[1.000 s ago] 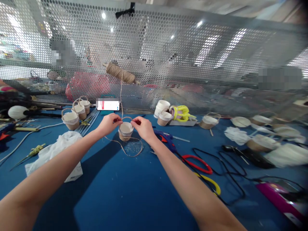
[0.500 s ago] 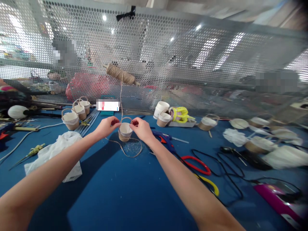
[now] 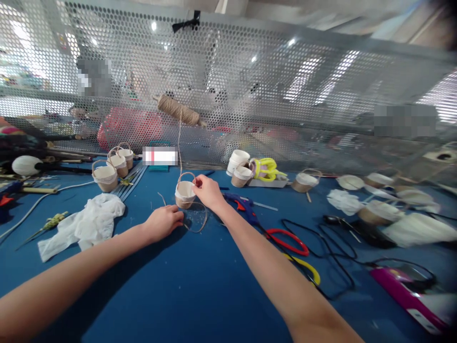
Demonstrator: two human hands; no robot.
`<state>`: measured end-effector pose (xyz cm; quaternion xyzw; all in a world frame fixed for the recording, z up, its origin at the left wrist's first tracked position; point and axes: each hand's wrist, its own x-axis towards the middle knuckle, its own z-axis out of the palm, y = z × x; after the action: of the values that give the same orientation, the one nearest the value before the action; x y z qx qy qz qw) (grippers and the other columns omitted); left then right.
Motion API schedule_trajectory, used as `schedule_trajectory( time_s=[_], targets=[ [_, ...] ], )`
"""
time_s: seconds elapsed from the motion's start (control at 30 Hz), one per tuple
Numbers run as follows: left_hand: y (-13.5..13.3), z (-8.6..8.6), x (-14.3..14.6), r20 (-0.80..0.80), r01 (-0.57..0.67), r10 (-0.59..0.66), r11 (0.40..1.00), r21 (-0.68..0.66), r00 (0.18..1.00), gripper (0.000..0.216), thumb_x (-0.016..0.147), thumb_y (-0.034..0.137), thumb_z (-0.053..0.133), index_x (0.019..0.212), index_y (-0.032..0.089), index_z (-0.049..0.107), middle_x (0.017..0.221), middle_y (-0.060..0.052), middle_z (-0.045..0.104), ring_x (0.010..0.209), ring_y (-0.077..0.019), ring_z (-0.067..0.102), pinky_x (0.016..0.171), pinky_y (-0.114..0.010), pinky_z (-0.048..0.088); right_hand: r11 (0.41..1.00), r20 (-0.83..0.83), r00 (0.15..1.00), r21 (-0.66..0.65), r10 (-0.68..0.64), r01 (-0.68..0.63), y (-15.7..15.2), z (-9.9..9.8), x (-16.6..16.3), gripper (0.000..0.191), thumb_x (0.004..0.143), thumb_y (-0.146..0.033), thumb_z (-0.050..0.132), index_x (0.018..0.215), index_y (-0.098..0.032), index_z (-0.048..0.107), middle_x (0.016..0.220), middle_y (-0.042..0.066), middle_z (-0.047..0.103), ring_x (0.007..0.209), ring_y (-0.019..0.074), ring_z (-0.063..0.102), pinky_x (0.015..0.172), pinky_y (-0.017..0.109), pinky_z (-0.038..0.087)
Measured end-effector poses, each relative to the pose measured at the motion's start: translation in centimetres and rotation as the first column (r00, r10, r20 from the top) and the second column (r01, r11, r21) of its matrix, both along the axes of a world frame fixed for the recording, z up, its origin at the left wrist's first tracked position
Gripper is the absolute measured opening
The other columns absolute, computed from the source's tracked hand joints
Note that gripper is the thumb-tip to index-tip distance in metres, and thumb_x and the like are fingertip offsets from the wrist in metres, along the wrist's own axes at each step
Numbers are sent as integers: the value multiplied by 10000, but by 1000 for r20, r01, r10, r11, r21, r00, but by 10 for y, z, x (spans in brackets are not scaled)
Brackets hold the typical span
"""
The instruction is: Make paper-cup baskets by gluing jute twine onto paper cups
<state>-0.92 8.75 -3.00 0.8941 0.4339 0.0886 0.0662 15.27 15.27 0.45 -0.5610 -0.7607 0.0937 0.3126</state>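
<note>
A small paper-lined basket (image 3: 184,191) with an arched twine handle stands on the blue table in front of me. My right hand (image 3: 210,191) is closed in a pinch at its right rim, where the handle's end meets the cup. Lower and to the left, close to the table, my left hand (image 3: 164,223) has its fingers closed on the loose twine (image 3: 202,227), which curves around the basket's front. Another length of twine runs from the basket's left side up to a twine spool (image 3: 178,110) on the mesh panel. The left fingertips are partly hidden.
Left are several handled baskets (image 3: 105,178), crumpled white cloth (image 3: 96,216) and a phone (image 3: 160,156). Right lie a blue glue gun (image 3: 246,206), red-handled tool (image 3: 287,242), black cables, a magenta power strip (image 3: 407,295) and more baskets (image 3: 306,181). A perforated metal panel (image 3: 271,109) rises behind.
My left hand has left the basket's left rim and come down toward me to the loose twine. My right hand stays at the right rim. The twine loop has shifted slightly.
</note>
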Motion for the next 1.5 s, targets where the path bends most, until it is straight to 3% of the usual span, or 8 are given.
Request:
schedule_trajectory(
  time_s=[0.27, 0.5, 0.63, 0.9, 1.17, 1.37, 1.43, 1.5],
  targets=[
    [-6, 41, -39, -259, -199, 184, 979, -33, 948, 98, 710, 153, 566, 726, 192, 655, 811, -87, 670, 758, -240, 642, 619, -293, 469, 997, 21, 998, 29, -67, 67, 3, 7, 15, 101, 663, -109, 499, 688, -197, 541, 697, 24, 642, 653, 159, 579, 619, 244, 402],
    [-1, 74, -65, -354, -533, 530, 840, 99, 770, 226, 710, 111, 472, 805, 93, 675, 884, -265, 659, 830, -400, 623, 587, -413, 467, 989, 45, 991, 80, -128, 124, -4, 18, 43, 100, 651, -112, 496, 691, -187, 550, 667, 20, 626, 612, 154, 557, 599, 250, 394],
    [5, 73, -65, -322, -595, 606, 790, 144, 727, 282, 712, 83, 426, 834, 69, 679, 898, -288, 651, 847, -403, 619, 596, -416, 468, 983, 44, 987, 103, -155, 150, -20, 21, 57, 103, 636, -100, 499, 662, -187, 548, 627, 11, 611, 588, 150, 548, 587, 247, 394],
    [19, 52, -51, -247, -519, 523, 850, 88, 816, 125, 643, 203, 592, 716, 149, 679, 816, -176, 693, 811, -299, 645, 666, -324, 474, 945, -42, 965, 194, -260, 263, -44, 46, 83, 130, 650, -108, 496, 735, -170, 572, 668, 36, 614, 606, 163, 555, 606, 274, 418],
    [32, 83, -91, -127, -646, 663, 749, 149, 738, 209, 714, 241, 521, 679, 82, 652, 759, -242, 653, 823, -398, 611, 662, -418, 456, 924, -93, 945, 203, -313, 325, -63, 59, 101, 98, 641, -115, 515, 717, -155, 562, 656, 51, 608, 592, 176, 557, 620, 308, 422],
    [5, 71, -49, 5, -453, 454, 888, 74, 891, 609, 637, 402, 636, 1159, 118, 500, 1118, -179, 563, 1039, -317, 531, 854, -378, 414, 988, -69, 991, 104, -111, 118, -75, 29, 53, 106, 656, -113, 499, 715, -176, 561, 649, 19, 617, 584, 142, 556, 590, 248, 421],
    [-7, 57, -27, 209, -220, 240, 969, -114, 948, 735, 653, 445, 617, 1262, 119, 368, 1165, -155, 537, 1015, -244, 545, 850, -337, 432, 995, -72, 996, 74, -56, 62, -79, 17, 37, 101, 667, -117, 493, 718, -178, 555, 650, 14, 614, 585, 135, 552, 591, 240, 420],
    [-17, 40, -8, 443, -6, 143, 955, -297, 885, 887, 588, 428, 678, 1304, 102, 269, 1215, -190, 487, 1034, -255, 526, 854, -378, 433, 998, -86, 996, 53, -26, 31, -83, 7, 27, 107, 672, -112, 482, 726, -178, 548, 660, 14, 611, 591, 132, 550, 594, 239, 419]
  ],
)
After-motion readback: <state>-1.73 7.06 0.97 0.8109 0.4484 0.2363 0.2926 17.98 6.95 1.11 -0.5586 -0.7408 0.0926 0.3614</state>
